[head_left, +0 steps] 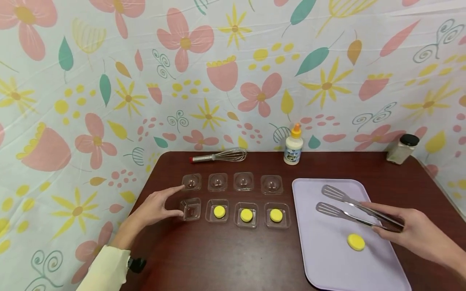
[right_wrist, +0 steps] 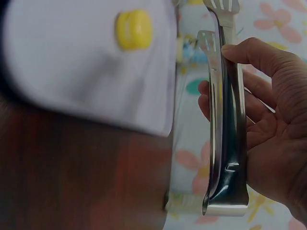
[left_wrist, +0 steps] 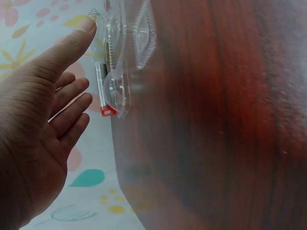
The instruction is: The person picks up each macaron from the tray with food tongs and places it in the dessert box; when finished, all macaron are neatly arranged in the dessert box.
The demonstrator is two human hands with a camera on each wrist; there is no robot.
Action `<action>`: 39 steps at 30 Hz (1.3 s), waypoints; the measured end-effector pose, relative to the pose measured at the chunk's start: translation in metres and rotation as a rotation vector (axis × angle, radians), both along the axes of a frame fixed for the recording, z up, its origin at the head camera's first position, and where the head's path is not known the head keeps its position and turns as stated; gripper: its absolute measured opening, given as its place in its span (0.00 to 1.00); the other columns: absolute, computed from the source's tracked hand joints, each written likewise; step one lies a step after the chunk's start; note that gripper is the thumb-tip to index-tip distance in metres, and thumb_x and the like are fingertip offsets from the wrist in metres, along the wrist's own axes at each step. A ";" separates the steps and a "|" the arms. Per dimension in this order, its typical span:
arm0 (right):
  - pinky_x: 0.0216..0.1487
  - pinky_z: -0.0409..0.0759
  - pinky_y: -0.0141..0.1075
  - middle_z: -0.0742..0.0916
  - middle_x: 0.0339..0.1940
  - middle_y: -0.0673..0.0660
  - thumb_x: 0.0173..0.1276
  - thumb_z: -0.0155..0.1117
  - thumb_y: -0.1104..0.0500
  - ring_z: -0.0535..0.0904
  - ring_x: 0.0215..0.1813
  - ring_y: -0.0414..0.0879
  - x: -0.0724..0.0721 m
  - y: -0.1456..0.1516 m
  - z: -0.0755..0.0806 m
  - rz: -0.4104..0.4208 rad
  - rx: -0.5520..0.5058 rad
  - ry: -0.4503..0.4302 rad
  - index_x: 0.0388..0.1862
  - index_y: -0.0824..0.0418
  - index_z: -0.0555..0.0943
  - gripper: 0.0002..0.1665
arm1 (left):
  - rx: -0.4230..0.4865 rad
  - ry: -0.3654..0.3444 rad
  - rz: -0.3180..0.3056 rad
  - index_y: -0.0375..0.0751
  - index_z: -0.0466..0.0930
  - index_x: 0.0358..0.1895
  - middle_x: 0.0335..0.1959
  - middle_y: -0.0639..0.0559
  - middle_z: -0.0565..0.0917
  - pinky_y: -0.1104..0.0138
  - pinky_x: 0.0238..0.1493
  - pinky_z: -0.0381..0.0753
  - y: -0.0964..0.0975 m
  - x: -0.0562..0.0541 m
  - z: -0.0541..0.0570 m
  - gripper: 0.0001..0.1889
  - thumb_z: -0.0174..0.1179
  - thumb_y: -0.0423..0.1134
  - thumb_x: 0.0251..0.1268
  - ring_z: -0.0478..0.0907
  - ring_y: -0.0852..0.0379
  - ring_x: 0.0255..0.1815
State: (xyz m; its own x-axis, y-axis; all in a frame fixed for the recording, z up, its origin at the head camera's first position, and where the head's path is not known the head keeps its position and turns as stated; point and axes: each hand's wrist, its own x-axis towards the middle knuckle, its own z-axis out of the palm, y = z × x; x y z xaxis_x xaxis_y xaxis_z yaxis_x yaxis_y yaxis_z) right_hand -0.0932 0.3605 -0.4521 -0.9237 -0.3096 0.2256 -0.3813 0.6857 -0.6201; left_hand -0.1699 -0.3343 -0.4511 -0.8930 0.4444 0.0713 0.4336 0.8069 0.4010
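Note:
My right hand grips metal slotted tongs by their arms, and the two blades stand apart over the lilac tray. A yellow macaron lies on the tray below the tongs, outside the blades. At the left, the thumb and forefinger of my left hand are spread beside a bare clear plastic box. The thumb tip is right at its rim, and the forefinger tip reaches the domed clear lid behind it. Nothing shows in the left palm.
Three more clear boxes stand in the row, each with a yellow macaron. Several domed lids lie behind them. At the back are a whisk, a white bottle with an orange cap and a black-lidded jar. Patterned cloth borders the table.

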 end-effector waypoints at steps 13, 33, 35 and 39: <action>0.22 0.62 0.28 0.84 0.36 0.29 0.43 0.85 0.75 0.66 0.24 0.31 0.028 0.045 -0.029 -0.127 0.086 0.060 0.61 0.51 0.88 0.43 | -0.001 -0.098 0.008 0.41 0.76 0.75 0.71 0.44 0.81 0.42 0.66 0.78 -0.007 0.010 -0.016 0.42 0.80 0.54 0.59 0.78 0.41 0.70; 0.42 0.74 0.13 0.81 0.57 0.25 0.50 0.82 0.78 0.78 0.50 0.20 0.056 0.074 -0.063 -0.059 -0.090 -0.085 0.65 0.56 0.85 0.42 | 0.015 -0.096 0.036 0.43 0.77 0.75 0.70 0.44 0.81 0.42 0.65 0.79 -0.007 0.014 -0.024 0.41 0.78 0.55 0.61 0.79 0.41 0.69; 0.42 0.75 0.13 0.81 0.58 0.25 0.50 0.81 0.78 0.79 0.51 0.21 0.057 0.076 -0.065 -0.056 -0.097 -0.092 0.65 0.55 0.85 0.42 | 0.017 -0.092 0.036 0.43 0.77 0.75 0.69 0.44 0.82 0.42 0.65 0.79 -0.007 0.014 -0.024 0.41 0.78 0.55 0.61 0.79 0.41 0.69; 0.42 0.74 0.13 0.81 0.59 0.24 0.49 0.82 0.78 0.78 0.50 0.20 0.058 0.078 -0.068 -0.023 -0.093 -0.090 0.65 0.52 0.86 0.44 | 0.021 -0.080 0.030 0.42 0.76 0.75 0.70 0.44 0.82 0.42 0.65 0.79 -0.007 0.014 -0.024 0.41 0.79 0.54 0.61 0.80 0.41 0.69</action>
